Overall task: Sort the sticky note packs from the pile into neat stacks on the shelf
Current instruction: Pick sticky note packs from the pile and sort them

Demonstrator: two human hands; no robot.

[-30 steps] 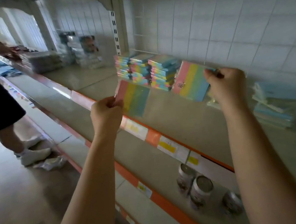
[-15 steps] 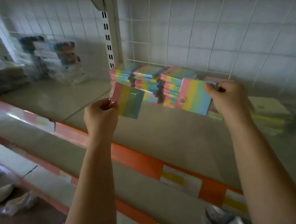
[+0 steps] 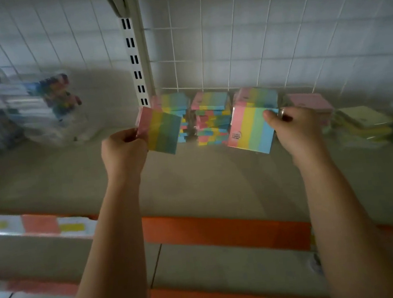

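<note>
— What does the place look like?

— A store shelf (image 3: 218, 178) with a beige top and an orange front strip (image 3: 223, 231), backed by a white wire grid (image 3: 228, 48) and a slotted white upright (image 3: 134, 63). Lower shelves with orange edges show below, blurred.

— Where are the sticky note packs?

— Three stacks (image 3: 214, 120) of rainbow-striped packs stand side by side against the grid, just right of the upright. Right of them lies a pink pack (image 3: 309, 103) atop a loose pile (image 3: 362, 124) of yellowish and greenish packs; the pile is too blurred to count.

— And the hands?

— Both are raised above the shelf in front of the stacks. The left hand (image 3: 124, 148) grips the left pack (image 3: 162, 133) by its pink edge, fingers curled round it; the pack tilts, stripes running pink, yellow, green, blue. The right hand (image 3: 292, 129) pinches the right pack (image 3: 251, 131) at its blue edge, thumb on the face, a ring on one finger. That pack is tilted too, with a small round label on its pink stripe. Whether either pack touches the stacks behind cannot be told.

— Anything else on the shelf?

— Far left, bundles (image 3: 24, 108) in clear plastic, blurred, well apart from the stacks.
</note>
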